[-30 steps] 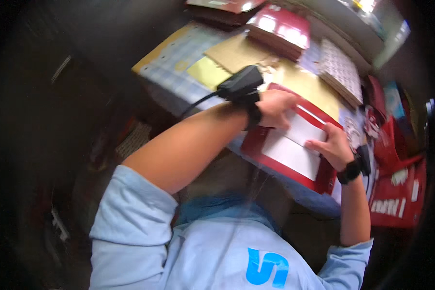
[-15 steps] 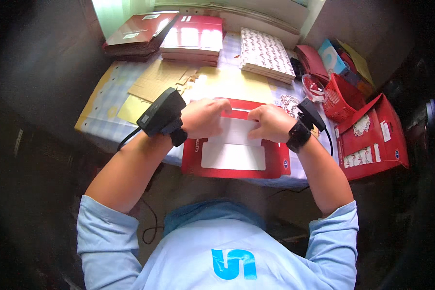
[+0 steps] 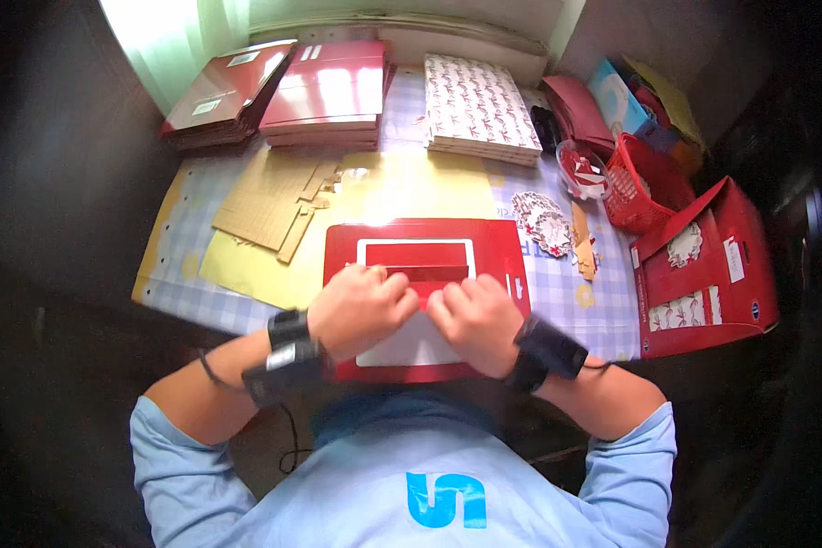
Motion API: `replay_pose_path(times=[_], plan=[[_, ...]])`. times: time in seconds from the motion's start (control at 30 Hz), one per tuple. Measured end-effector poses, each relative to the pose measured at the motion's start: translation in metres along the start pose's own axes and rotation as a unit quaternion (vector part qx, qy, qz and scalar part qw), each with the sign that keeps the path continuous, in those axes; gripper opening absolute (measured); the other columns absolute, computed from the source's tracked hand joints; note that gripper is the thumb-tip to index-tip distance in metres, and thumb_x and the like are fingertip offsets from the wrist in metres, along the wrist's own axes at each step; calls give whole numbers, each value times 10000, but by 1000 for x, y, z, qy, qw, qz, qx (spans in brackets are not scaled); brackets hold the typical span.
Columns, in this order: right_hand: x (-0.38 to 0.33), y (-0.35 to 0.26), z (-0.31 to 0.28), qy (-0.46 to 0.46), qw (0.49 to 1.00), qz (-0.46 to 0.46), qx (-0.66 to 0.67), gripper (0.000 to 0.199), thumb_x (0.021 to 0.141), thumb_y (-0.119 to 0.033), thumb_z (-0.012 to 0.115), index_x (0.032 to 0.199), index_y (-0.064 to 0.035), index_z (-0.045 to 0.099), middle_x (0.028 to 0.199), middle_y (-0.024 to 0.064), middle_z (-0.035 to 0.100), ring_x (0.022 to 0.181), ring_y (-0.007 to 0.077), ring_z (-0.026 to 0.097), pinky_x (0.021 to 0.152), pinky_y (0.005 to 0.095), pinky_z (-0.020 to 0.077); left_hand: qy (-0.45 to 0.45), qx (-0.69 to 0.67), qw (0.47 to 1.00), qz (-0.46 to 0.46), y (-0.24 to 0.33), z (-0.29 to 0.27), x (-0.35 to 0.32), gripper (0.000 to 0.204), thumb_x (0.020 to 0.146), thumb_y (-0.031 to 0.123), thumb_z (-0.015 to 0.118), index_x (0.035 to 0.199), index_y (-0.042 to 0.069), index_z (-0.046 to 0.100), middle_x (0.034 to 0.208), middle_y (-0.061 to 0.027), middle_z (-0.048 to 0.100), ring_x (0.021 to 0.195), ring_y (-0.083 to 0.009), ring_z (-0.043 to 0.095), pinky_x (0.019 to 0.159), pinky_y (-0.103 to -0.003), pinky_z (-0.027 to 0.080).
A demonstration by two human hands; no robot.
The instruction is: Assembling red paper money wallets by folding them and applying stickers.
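A flat red printed cardboard sheet [image 3: 502, 242] lies in front of me at the table's near edge. A white-bordered rectangle [image 3: 416, 245] shows in its far half, and a white panel [image 3: 402, 352] shows in the near half below my hands. Curled over the sheet's middle, my left hand [image 3: 363, 309] and my right hand [image 3: 473, 320] sit side by side, knuckles up. Their fingers close on a red cardboard flap [image 3: 425, 274] running between them. My fingertips are partly hidden beneath the hands.
Stacked red folders [image 3: 324, 91] and a patterned white stack [image 3: 479, 105] stand at the back. Brown card pieces [image 3: 265, 205] lie on yellow sheets [image 3: 247, 269] at left. To the right are wreath-shaped cutouts [image 3: 543, 224], a red basket [image 3: 635, 192] and a red box [image 3: 712, 265].
Both hands have come toward me and closer together, fingers curling in. The flap has tilted toward me, baring the white-bordered rectangle. My head view has shifted.
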State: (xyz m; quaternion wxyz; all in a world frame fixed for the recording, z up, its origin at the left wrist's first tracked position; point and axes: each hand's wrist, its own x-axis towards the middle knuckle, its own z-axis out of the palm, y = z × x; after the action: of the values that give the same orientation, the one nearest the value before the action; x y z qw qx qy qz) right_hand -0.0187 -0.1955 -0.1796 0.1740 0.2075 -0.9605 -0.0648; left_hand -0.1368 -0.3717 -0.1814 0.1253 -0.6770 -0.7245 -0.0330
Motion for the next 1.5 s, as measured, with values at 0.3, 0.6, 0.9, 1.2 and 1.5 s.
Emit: replay_pose_path(times=[0.3, 0.6, 0.9, 1.2, 1.5], plan=[[-13, -16, -1, -34, 994, -29, -100, 389, 790, -89, 572, 1140, 68, 635, 793, 118, 594, 751, 225, 595, 652, 305, 463, 10, 45, 998, -47, 36, -2, -28, 427, 742, 98, 588, 1121, -97, 614, 1042, -221, 614, 944, -303, 621, 824, -338, 536], [-12, -8, -2, -27, 999, -21, -41, 378, 806, -125, 579, 1140, 42, 633, 773, 65, 548, 704, 187, 560, 621, 306, 441, 18, -44, 990, -134, 35, -9, -13, 258, 733, 88, 597, 966, -11, 649, 858, -83, 563, 783, -227, 569, 681, -339, 473], [-2, 15, 0, -34, 980, 80, 177, 66, 761, -88, 659, 804, -67, 614, 762, 69, 558, 706, 253, 590, 625, 368, 481, 22, -213, 963, -166, 17, -7, -9, 76, 827, 111, 651, 842, 41, 627, 827, -117, 569, 788, -309, 570, 757, -389, 477], [25, 33, 0, -212, 915, 262, 220, 446, 771, -484, 717, 764, -39, 691, 724, 171, 664, 706, 344, 657, 654, 427, 514, -65, -229, 929, -284, -11, -2, 9, 354, 793, 338, 733, 749, -5, 661, 728, -189, 637, 716, -353, 643, 666, -403, 519], [9, 52, -3, -241, 869, 309, 304, 397, 748, -442, 741, 792, -52, 683, 751, 148, 675, 753, 319, 665, 703, 408, 512, -179, -283, 872, -357, -32, -12, -1, 470, 727, 550, 745, 697, 83, 694, 648, -92, 662, 643, -258, 664, 621, -367, 510]])
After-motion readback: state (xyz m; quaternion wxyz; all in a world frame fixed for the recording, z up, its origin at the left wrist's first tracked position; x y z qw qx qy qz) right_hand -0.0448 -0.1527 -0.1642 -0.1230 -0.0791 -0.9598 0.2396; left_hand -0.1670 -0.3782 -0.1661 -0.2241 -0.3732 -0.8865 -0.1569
